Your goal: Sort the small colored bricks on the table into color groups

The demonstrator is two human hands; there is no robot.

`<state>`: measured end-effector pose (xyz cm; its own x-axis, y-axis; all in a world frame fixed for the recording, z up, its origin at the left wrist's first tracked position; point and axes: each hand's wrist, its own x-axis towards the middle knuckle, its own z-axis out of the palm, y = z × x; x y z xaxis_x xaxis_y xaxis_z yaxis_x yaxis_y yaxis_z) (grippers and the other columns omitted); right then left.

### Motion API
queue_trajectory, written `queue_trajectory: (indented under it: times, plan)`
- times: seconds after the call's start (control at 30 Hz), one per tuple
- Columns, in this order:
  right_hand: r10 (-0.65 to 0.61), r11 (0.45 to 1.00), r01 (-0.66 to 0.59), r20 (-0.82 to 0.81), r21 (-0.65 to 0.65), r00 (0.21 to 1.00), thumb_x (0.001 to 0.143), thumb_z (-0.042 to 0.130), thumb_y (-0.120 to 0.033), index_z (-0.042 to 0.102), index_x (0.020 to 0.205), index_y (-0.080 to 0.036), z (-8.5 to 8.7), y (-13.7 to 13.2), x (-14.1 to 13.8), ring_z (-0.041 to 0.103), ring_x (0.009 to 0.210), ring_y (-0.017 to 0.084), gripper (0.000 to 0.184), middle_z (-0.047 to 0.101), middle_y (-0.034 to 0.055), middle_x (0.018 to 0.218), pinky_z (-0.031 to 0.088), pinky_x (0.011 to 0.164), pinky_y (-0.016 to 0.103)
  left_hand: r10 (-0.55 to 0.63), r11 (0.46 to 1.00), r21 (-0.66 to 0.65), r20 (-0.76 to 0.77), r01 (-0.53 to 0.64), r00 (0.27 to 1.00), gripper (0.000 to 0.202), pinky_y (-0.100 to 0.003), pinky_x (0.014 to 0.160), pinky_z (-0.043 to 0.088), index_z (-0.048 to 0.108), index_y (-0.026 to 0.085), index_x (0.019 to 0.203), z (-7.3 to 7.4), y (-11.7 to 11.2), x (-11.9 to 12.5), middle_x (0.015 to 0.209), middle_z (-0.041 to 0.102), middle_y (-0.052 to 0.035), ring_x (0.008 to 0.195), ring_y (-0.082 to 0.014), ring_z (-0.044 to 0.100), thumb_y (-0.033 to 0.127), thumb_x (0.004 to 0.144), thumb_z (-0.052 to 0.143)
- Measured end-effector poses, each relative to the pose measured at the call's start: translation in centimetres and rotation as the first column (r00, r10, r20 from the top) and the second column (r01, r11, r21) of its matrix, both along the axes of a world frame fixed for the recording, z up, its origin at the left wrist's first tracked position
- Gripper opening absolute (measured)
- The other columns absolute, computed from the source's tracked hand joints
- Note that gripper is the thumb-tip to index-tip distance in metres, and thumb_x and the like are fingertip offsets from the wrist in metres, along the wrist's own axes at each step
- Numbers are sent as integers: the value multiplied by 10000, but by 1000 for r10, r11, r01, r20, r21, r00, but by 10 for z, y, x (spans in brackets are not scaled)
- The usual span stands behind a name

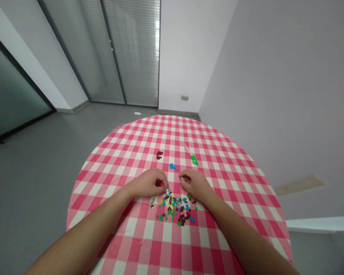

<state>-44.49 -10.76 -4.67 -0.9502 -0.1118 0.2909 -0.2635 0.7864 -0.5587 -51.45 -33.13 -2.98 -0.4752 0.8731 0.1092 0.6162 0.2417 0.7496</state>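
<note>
A loose pile of small toy building bricks (174,206) in mixed colours lies on the checked cloth between my forearms. At the pile's far left edge, my left hand (151,183) has its fingers curled in, fingertips down by the nearest pieces. My right hand (194,184) rests just beyond the pile's right side, thumb and fingers pinched together. Whatever either pinch holds is too small to make out. Past my fingers sit three separate groups: blue bricks (173,167) in the middle, brown bricks (159,155) to the left and green bricks (194,160) to the right.
A red-and-white checked tablecloth (172,131) covers the round table. Beyond it stand glass partitions with blinds (137,57) and a white wall carrying a socket (184,98). A grey wall (289,95) runs along the right. A white power strip (137,113) lies on the floor.
</note>
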Motion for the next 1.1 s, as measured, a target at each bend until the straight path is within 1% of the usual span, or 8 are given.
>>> queue_trajectory:
  times: [0.17, 0.37, 0.57, 0.67, 0.77, 0.83, 0.97, 1.1]
  plan:
    - [-42, 998, 42, -14, 52, 999, 732, 579, -81, 702, 813, -178, -5, 7, -5, 645, 687, 178, 176, 717, 48, 759, 484, 666, 273, 0, 1000, 8, 5, 0, 1000, 182, -267, 742, 484, 719, 175, 763, 0, 0, 0, 805, 705, -28, 774, -159, 633, 57, 704, 593]
    - [-79, 984, 74, 23, 160, 997, 825, 577, -155, 736, 954, -202, -3, 11, -8, 672, 829, 216, 210, 757, 60, 908, 490, 770, 318, 9, 1000, 0, 0, -9, 1000, 165, -266, 732, 477, 710, 167, 730, 3, 2, 1, 775, 698, -22, 756, -154, 623, 46, 692, 604]
    - [-93, 987, 88, 25, 136, 995, 808, 566, -133, 727, 1025, -183, -2, 13, -6, 678, 901, 226, 275, 754, 78, 983, 495, 816, 332, 8, 1000, -4, -11, -8, 1000, 165, -269, 728, 478, 719, 168, 752, 0, 1, 0, 786, 701, -24, 762, -155, 624, 54, 703, 609]
    - [-97, 989, 95, 12, 115, 995, 796, 563, -122, 723, 989, -175, -2, 14, -6, 669, 843, 213, 256, 745, 79, 936, 494, 765, 319, 5, 1000, 1, -11, -5, 1000, 165, -272, 732, 480, 718, 171, 752, -1, 1, 0, 786, 702, -24, 761, -154, 624, 57, 706, 608]
    - [-85, 988, 85, -2, 130, 996, 784, 568, -104, 717, 845, -174, 0, 14, -5, 634, 760, 197, 175, 716, 64, 823, 472, 696, 301, 4, 1000, 12, -6, -4, 1000, 162, -276, 739, 483, 716, 171, 759, -2, 0, -1, 794, 702, -27, 768, -154, 624, 59, 708, 611]
    - [-64, 988, 65, -10, 139, 998, 778, 576, -88, 704, 775, -171, 2, 15, -4, 612, 745, 193, 152, 691, 58, 778, 460, 684, 298, 4, 1000, 18, -3, -4, 1000, 162, -276, 737, 485, 716, 169, 762, -2, 0, -1, 796, 702, -28, 769, -154, 625, 58, 708, 611]
    - [-28, 988, 30, -18, 152, 999, 791, 593, -80, 707, 759, -164, 4, 14, -2, 582, 729, 187, 145, 645, 51, 734, 444, 669, 294, 5, 1000, 13, -5, -5, 1000, 167, -269, 736, 485, 719, 170, 764, -2, 1, -1, 797, 702, -24, 774, -155, 626, 56, 709, 610]
    - [16, 986, -10, -35, 166, 999, 838, 594, -106, 730, 797, -170, 3, 11, -2, 586, 768, 193, 156, 634, 56, 743, 453, 702, 298, 5, 1000, 10, -13, -5, 1000, 169, -267, 741, 484, 726, 162, 768, 0, 1, 0, 799, 706, -31, 776, -159, 629, 52, 708, 612]
